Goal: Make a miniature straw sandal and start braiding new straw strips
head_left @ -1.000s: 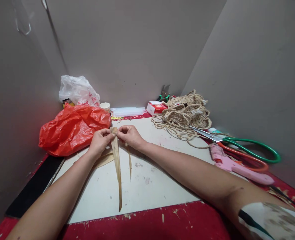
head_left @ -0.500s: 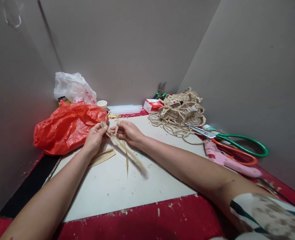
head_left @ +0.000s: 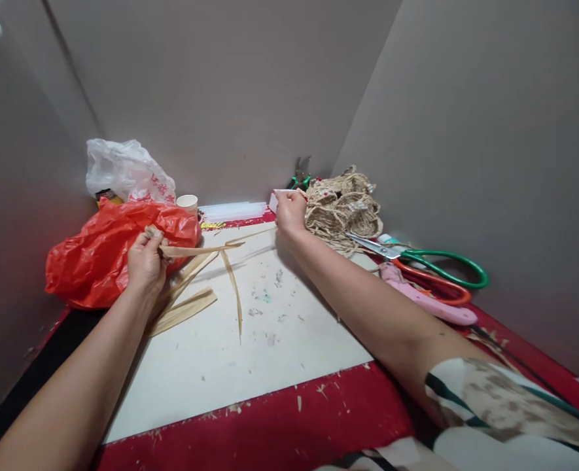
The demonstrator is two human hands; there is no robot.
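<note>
My left hand [head_left: 146, 260] is closed on one end of a dried tan leaf strip [head_left: 205, 248] above the white board [head_left: 230, 353]. The strip runs right across the board towards my right hand [head_left: 289, 210], which pinches a thin split-off sliver near the far edge, beside the red and white box [head_left: 275, 196]. A narrow piece hangs down from the strip's middle to the board. More flat leaf pieces [head_left: 184, 309] lie on the board below my left hand.
A red plastic bag [head_left: 93, 258] and a white bag [head_left: 122, 171] sit at the left, with a paper cup [head_left: 187, 203] behind. Coiled jute rope pieces [head_left: 343, 206], green-handled scissors [head_left: 431, 261], a pink glue gun [head_left: 426, 302] and pliers [head_left: 298, 175] lie at the right. Grey walls close in all round.
My hands have pulled apart: the right one went far right towards the box and rope, the left one moved left, splitting and stretching the leaf strip between them.
</note>
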